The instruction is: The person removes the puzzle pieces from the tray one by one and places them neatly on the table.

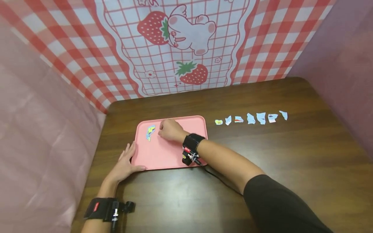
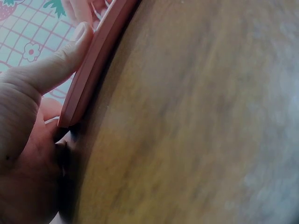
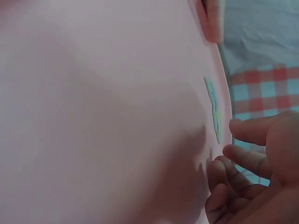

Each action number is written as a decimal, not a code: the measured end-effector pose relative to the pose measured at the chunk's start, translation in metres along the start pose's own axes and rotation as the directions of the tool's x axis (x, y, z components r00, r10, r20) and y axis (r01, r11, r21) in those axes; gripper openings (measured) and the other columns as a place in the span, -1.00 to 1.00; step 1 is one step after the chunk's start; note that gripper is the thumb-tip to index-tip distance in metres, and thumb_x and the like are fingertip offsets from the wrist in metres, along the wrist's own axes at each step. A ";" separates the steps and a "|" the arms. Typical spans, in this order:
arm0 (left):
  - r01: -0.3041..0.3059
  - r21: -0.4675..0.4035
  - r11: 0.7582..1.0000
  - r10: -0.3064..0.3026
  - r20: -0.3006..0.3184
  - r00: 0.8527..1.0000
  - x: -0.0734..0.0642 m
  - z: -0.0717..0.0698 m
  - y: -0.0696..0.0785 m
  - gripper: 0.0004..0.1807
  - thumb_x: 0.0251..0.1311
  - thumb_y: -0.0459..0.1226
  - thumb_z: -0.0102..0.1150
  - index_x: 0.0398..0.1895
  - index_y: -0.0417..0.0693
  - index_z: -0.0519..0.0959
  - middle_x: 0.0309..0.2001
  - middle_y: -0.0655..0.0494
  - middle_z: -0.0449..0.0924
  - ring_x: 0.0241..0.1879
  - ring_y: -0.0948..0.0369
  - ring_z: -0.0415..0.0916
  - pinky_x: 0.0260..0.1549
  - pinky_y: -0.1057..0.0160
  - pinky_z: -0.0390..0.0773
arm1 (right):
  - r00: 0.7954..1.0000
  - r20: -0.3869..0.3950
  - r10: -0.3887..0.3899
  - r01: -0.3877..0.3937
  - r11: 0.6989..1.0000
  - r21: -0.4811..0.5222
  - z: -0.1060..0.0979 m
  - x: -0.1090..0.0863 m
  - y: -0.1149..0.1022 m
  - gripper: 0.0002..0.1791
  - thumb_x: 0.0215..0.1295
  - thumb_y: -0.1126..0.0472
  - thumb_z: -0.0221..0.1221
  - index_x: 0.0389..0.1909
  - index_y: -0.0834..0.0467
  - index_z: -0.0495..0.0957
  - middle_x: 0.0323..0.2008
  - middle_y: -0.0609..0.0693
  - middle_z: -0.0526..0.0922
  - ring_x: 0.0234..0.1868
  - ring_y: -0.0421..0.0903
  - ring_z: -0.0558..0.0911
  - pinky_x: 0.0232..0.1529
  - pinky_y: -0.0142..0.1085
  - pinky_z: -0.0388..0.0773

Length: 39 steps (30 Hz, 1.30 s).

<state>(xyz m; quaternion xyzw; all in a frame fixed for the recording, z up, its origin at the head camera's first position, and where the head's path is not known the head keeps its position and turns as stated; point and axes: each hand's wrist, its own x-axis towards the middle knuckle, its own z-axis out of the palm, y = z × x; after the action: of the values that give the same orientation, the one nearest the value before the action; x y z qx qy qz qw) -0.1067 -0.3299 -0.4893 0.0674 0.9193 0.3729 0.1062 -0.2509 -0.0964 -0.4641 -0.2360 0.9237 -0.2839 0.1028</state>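
A pink tray [image 1: 167, 155] lies on the wooden table. At its near left corner, my left hand [image 1: 123, 165] holds it, thumb along the front rim and fingers at the left side. On the tray's upper left lies a torn-looking paper piece [image 1: 150, 132] in blue and yellow, also seen edge-on as a thin coloured strip [image 3: 213, 109] in the right wrist view. Just right of this piece, my right hand [image 1: 172, 130] hovers low over the tray. Its thumb and index finger stand slightly apart with nothing between them, the other fingers loosely curled.
Right of the tray, several irregular paper pieces [image 1: 251, 118] form a row on the table [image 1: 262, 155]. A red-and-white checked cloth [image 1: 186, 42] with strawberries hangs behind the table. Pink fabric [image 1: 38, 136] hangs at the left. A black cable [image 1: 221, 180] trails from the right wrist camera.
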 end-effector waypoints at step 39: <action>-0.009 -0.001 1.000 0.009 -0.018 1.000 0.000 0.003 0.000 0.27 -0.05 -0.07 0.59 0.56 -0.39 -0.04 0.58 -0.31 -0.19 0.56 -0.21 -0.43 0.44 -0.27 -0.35 | 0.995 -0.093 0.021 0.000 0.973 0.230 0.030 0.009 -0.022 -0.42 0.18 0.34 0.33 0.21 0.14 0.38 -0.30 -0.04 0.62 -0.33 -0.11 0.59 -0.31 -0.30 0.51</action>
<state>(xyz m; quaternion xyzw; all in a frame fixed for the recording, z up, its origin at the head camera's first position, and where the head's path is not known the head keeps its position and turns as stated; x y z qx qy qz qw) -0.1064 -0.3278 -0.4916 0.0682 0.9197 0.3743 0.0965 -0.2405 -0.1311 -0.4765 -0.2039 0.8896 -0.3993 0.0872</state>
